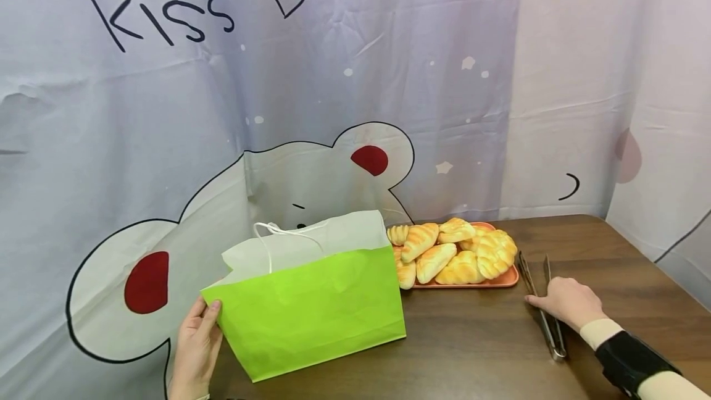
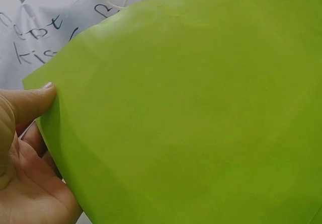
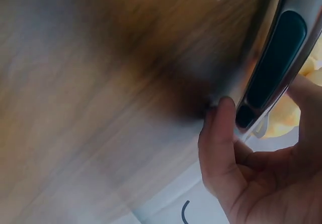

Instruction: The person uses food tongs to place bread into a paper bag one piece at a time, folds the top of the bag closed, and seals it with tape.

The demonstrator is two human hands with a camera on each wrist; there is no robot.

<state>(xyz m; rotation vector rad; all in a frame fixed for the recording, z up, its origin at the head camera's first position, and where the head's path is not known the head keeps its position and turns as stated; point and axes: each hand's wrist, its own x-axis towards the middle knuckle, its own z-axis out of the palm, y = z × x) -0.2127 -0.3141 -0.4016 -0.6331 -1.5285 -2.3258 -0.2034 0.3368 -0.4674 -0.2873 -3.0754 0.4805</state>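
A bright green paper bag (image 1: 316, 313) with a white inside and a white cord handle (image 1: 269, 227) stands tilted at the left of the table. My left hand (image 1: 197, 341) pinches its left edge near the top, thumb on the green front. In the left wrist view the green side (image 2: 191, 103) fills most of the picture. At the right, my right hand (image 1: 572, 302) holds a pair of metal tongs (image 1: 557, 350) between thumb and fingers. The right wrist view shows a dark inset (image 3: 279, 58) on the tongs' arm, between the thumb and fingertips.
An orange tray (image 1: 508, 278) piled with several golden breads (image 1: 436, 262) stands at the back, its left end hidden behind the bag. The wooden table (image 1: 472, 332) meets a printed curtain (image 1: 433, 79) at its far edge.
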